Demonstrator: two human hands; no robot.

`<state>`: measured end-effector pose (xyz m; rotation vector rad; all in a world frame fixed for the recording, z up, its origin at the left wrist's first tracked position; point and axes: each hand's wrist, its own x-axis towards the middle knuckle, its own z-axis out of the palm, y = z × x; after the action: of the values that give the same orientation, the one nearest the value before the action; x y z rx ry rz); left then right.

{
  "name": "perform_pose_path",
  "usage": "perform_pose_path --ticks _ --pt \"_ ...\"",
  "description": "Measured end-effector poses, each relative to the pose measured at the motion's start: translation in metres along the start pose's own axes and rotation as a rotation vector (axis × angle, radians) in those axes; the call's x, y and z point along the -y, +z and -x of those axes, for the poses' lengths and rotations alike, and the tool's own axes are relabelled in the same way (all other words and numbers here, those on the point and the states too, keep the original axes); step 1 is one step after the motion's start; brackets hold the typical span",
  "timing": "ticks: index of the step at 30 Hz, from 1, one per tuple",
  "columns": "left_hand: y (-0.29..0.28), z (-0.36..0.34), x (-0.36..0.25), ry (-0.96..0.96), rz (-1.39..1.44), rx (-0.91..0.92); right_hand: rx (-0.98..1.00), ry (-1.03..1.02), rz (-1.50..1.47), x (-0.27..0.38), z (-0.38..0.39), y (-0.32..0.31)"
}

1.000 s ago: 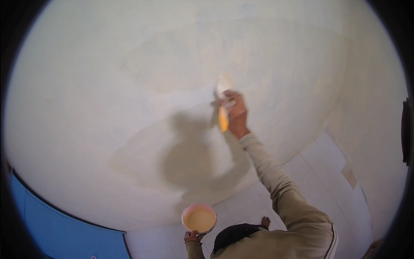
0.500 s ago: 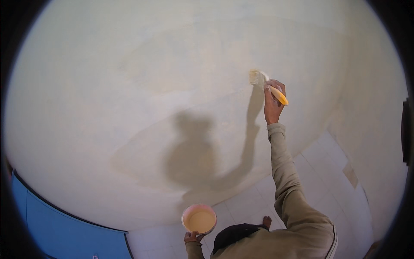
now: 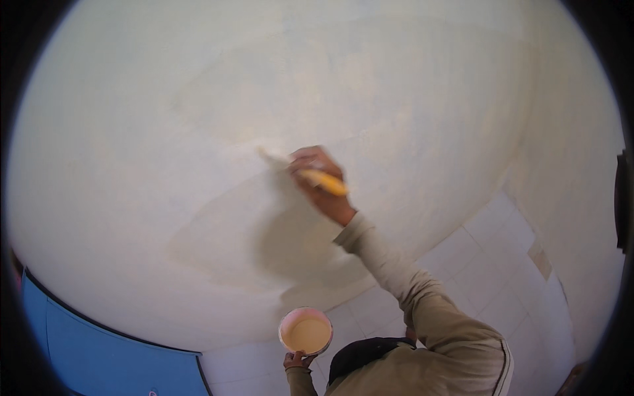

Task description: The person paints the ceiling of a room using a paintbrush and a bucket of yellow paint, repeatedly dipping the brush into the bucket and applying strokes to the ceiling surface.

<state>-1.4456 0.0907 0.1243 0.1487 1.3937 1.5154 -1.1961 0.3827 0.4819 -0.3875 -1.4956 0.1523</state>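
My right hand (image 3: 320, 178) grips a paintbrush (image 3: 327, 183) with a yellow-orange handle. The brush head points left against the pale wall (image 3: 370, 79), and motion smears it somewhat. Damp-looking darker patches with curved edges spread over the wall around it. Low down, my left hand (image 3: 298, 360) holds a round paint bucket (image 3: 286, 325) by its near rim, with the thumb over the edge. Cream-coloured paint (image 3: 309, 335) lies inside, below a pinkish inner wall.
A blue panel with a dark edge (image 3: 119, 350) stands at the lower left. White floor tiles (image 3: 456, 254) run along the wall's foot, with a brownish tile patch (image 3: 539, 261) at the right. A dark object (image 3: 621, 201) is fixed at the far right edge.
My right hand has swept the paintbrush left and down across the wall, and the brush has turned flatter. The left hand and paint bucket have barely moved.
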Motion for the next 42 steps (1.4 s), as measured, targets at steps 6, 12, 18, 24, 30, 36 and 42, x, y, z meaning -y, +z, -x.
perform_pose_path --ticks 6,12,18,24,30,36,42 --pt "-0.007 0.001 0.010 -0.043 0.006 -0.044 -0.363 0.168 0.263 -0.067 0.025 -0.157" --pt "0.004 0.000 0.004 -0.015 -0.039 -0.003 -0.280 0.003 0.609 -0.056 0.025 -0.154" --pt "-0.020 0.000 0.001 0.020 -0.092 0.023 0.065 0.140 0.210 0.007 0.047 -0.019" --pt "0.015 0.029 -0.023 0.001 -0.112 0.044 -0.222 0.230 0.026 -0.007 0.001 -0.070" --pt "-0.013 0.006 -0.014 0.197 -0.262 0.132 -0.436 -0.003 0.420 0.016 -0.032 -0.091" --pt "0.018 0.021 -0.035 -0.065 -0.001 0.013 -0.252 0.191 0.106 0.003 -0.013 0.061" --pt "0.015 0.035 -0.034 -0.036 0.015 -0.006 0.153 -0.061 0.205 0.069 -0.032 0.106"
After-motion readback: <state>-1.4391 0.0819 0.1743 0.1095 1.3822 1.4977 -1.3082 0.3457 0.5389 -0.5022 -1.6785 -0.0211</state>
